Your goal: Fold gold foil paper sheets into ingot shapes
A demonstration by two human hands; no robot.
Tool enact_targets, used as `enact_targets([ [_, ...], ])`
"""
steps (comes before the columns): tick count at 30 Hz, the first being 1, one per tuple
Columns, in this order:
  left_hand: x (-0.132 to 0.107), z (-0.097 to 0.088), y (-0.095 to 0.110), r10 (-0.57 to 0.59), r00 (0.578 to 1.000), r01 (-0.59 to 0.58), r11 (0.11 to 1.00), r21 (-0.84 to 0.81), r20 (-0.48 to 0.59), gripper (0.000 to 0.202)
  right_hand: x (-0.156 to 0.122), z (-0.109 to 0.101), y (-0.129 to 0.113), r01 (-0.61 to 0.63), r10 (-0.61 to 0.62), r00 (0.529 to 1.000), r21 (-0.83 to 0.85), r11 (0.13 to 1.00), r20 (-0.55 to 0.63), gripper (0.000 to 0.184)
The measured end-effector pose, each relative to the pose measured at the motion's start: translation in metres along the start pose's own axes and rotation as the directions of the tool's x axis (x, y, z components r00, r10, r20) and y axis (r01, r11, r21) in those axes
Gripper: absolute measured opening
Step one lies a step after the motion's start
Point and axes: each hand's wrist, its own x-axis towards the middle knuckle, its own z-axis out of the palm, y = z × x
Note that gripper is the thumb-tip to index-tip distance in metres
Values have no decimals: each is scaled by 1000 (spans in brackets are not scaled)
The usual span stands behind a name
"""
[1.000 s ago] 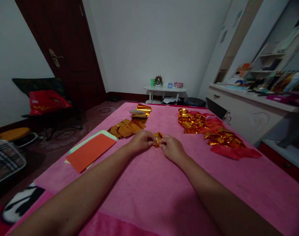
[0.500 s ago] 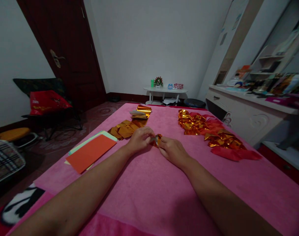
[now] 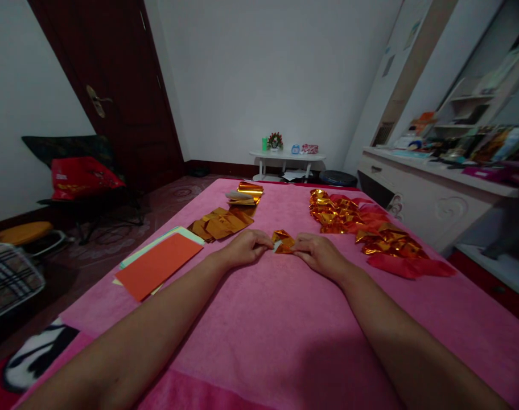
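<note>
A small piece of gold foil paper [image 3: 285, 240], creased and partly folded with a pale patch at its left, is held low over the pink cloth [image 3: 259, 307]. My left hand [image 3: 247, 248] pinches its left edge between thumb and fingers. At the opposite edge my right hand [image 3: 318, 253] has its fingers closed on the same piece. Flat gold foil sheets [image 3: 220, 224] lie spread beyond my left hand, by a shiny gold roll [image 3: 250, 191]. Crumpled gold foil pieces [image 3: 334, 213] are heaped to the right.
An orange paper sheet [image 3: 159, 266] tops a stack of coloured sheets at the left edge. Red folded pieces [image 3: 408, 266] lie among the gold ones at right. A white dresser [image 3: 430, 196] stands along the right side; a low white table [image 3: 285, 155] is by the far wall.
My hands have drawn apart, the right one moving rightward and slightly nearer. The gold foil piece between them shows more of its surface now.
</note>
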Motion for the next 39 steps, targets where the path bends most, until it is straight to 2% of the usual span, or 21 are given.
enact_targets([
  [4, 0, 0, 2, -12, 1000, 12, 999, 33, 0, 32, 1, 0, -5, -58, 58, 998, -45, 997, -11, 25],
  [7, 2, 1, 3, -25, 999, 27, 998, 55, -41, 31, 2, 1, -4, -58, 58, 998, -67, 996, -5, 29],
  [11, 9, 5, 1, -61, 974, 78, 994, 74, -218, 26, 5, 6, 4, -3, 3, 1000, -36, 999, -11, 31],
  [14, 16, 9, -5, -122, 941, 139, 990, 31, -315, 36, 7, 9, 10, 28, -27, 999, 20, 999, -27, 31],
  [18, 21, 13, -11, -253, 946, 234, 966, -114, -204, 54, 9, 12, 16, 38, -35, 998, 60, 997, -54, 31],
  [22, 20, 11, -11, -298, 948, 284, 951, -119, -113, 36, 10, 13, 20, 18, -13, 997, 68, 998, -80, 27],
  [28, 16, 10, -10, -264, 958, 260, 964, -52, -110, 17, 6, 14, 15, -46, 50, 992, 36, 998, -115, 21],
  [34, 5, 1, 6, -115, 993, 116, 992, 47, -5, 22, -1, 10, 5, -181, 179, 977, -6, 983, -114, 21],
  [39, 1, -9, 19, -6, 997, -5, 990, 142, 80, 25, -5, 8, 5, -123, 123, 986, 8, 992, -116, 19],
])
